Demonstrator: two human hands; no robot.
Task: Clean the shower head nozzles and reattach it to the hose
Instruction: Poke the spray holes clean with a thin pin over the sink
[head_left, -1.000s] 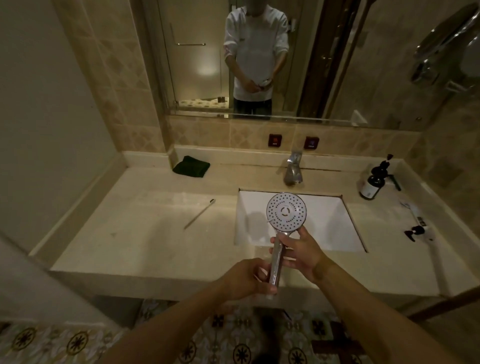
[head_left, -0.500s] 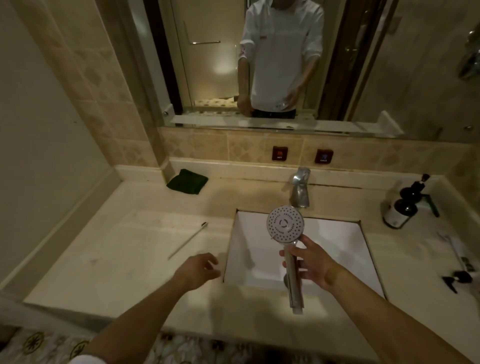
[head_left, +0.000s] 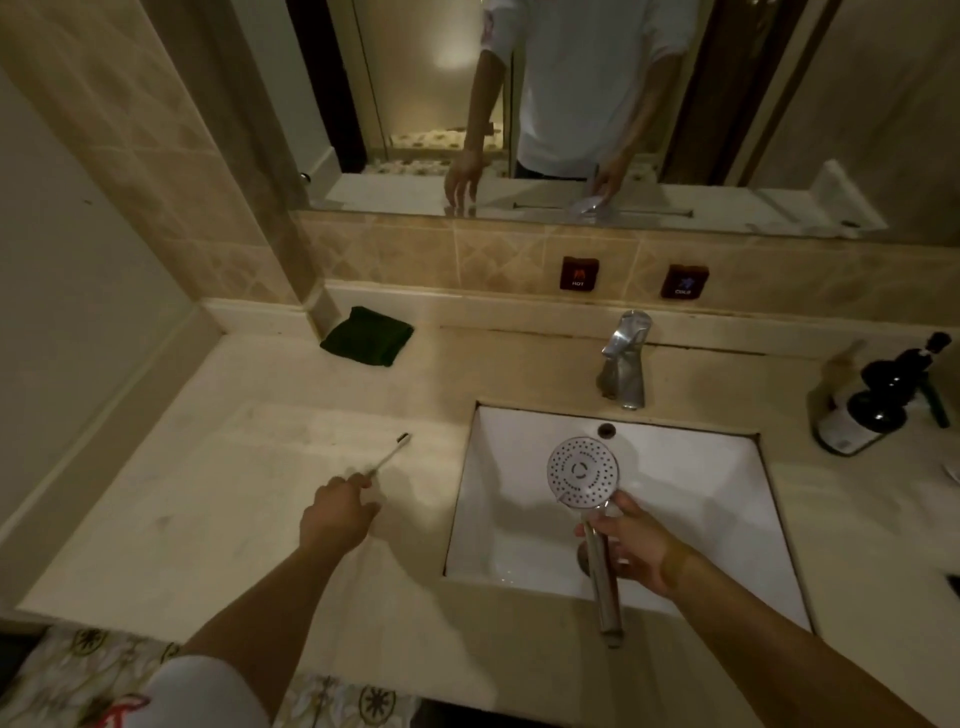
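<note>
Now the right hand (head_left: 631, 545) grips the chrome handle of the shower head (head_left: 583, 472), holding it over the white sink basin (head_left: 727, 499) with the nozzle face turned up toward the camera. Over on the beige countertop (head_left: 208, 519), the left hand (head_left: 335, 512) touches the end of a small toothbrush (head_left: 390, 453); whether its fingers pinch it, I cannot tell. A dark folded cloth (head_left: 368, 343) lies near the wall.
</note>
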